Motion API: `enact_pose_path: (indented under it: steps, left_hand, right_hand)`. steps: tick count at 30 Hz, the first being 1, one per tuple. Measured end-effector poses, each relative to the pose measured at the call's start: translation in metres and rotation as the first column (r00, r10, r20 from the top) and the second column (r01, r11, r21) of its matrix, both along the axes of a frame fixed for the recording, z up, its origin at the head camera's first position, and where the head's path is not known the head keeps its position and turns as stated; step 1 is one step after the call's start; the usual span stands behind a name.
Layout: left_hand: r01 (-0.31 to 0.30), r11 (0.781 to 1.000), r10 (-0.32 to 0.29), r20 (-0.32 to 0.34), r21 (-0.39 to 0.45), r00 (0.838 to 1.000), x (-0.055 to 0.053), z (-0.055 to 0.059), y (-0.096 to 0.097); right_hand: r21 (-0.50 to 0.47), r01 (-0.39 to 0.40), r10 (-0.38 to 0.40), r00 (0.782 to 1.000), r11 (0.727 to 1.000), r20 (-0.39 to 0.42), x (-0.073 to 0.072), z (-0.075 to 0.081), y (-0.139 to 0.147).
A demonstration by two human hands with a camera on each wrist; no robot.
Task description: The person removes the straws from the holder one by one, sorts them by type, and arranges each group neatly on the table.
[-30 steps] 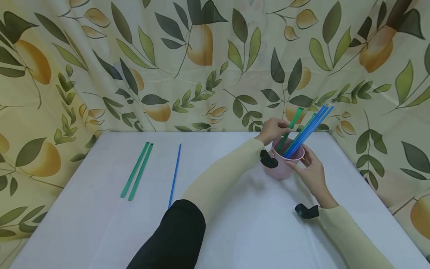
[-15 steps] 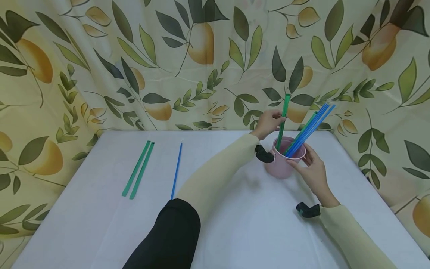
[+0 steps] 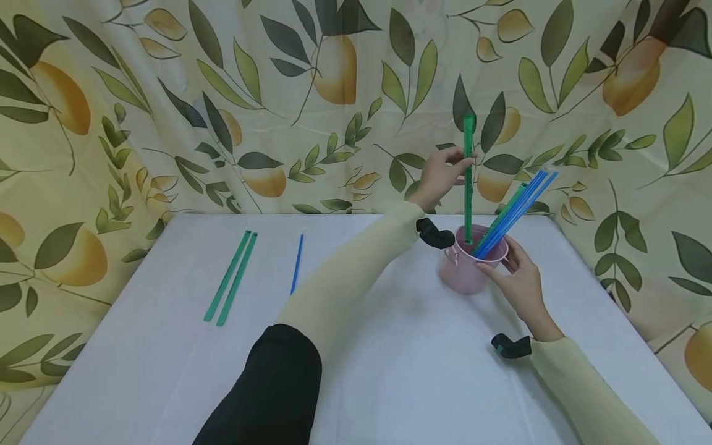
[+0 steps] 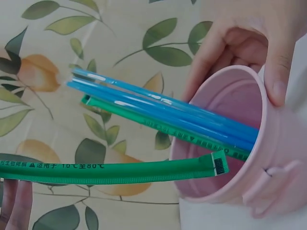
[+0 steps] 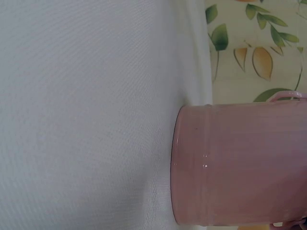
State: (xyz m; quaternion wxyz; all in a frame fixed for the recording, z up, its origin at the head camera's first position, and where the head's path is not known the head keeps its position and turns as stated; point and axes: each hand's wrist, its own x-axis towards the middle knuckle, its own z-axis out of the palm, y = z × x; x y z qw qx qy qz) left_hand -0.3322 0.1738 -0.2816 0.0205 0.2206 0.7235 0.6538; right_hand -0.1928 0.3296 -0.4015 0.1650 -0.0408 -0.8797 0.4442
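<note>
In the head view my left hand (image 3: 442,176) pinches a green wrapped straw (image 3: 468,191) and holds it upright over a pink bucket (image 3: 466,275). The straw's lower end overlaps the bucket's mouth, as the left wrist view also shows, where printed text runs along the green wrapper (image 4: 120,173). Several blue straws (image 3: 517,213) and another green wrapped straw (image 4: 158,128) lean to the right inside the bucket. My right hand (image 3: 523,287) grips the bucket near its rim, thumb on the near side. Only the bucket's side (image 5: 240,163) shows in the right wrist view, standing on white cloth.
On the left of the white table (image 3: 139,346) lie two green wrapped straws (image 3: 228,275) side by side. A blue straw (image 3: 297,262) lies right of them, partly hidden by my left sleeve. A leaf-and-fruit patterned curtain (image 3: 334,136) hangs behind the table.
My left hand has risen and shifted slightly left, drawing the green wrapped straw up from inside the bucket and turning it upright. The right hand keeps its hold on the bucket.
</note>
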Motion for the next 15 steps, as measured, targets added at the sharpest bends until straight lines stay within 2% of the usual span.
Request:
enact_pose_path:
  steps: [6, 11, 15]
  left_hand:
    - [0.038, 0.998, -0.041, 0.062, 0.055, 0.997, -0.002, 0.000, -0.023]
    - [0.034, 0.987, -0.055, 0.131, 0.157, 0.990, -0.006, 0.005, -0.042]
    - [0.023, 0.981, -0.049, 0.127, 0.195, 0.991, -0.009, 0.013, -0.057]
  right_hand:
    - [-0.006, 0.001, -0.001, 1.000, 1.000, 0.010, 0.001, 0.000, -0.001]
    - [-0.006, 0.007, -0.007, 1.000, 1.000, 0.017, 0.000, 0.000, 0.000]
    - [-0.010, 0.009, -0.009, 1.000, 1.000, 0.022, 0.000, 0.001, 0.000]
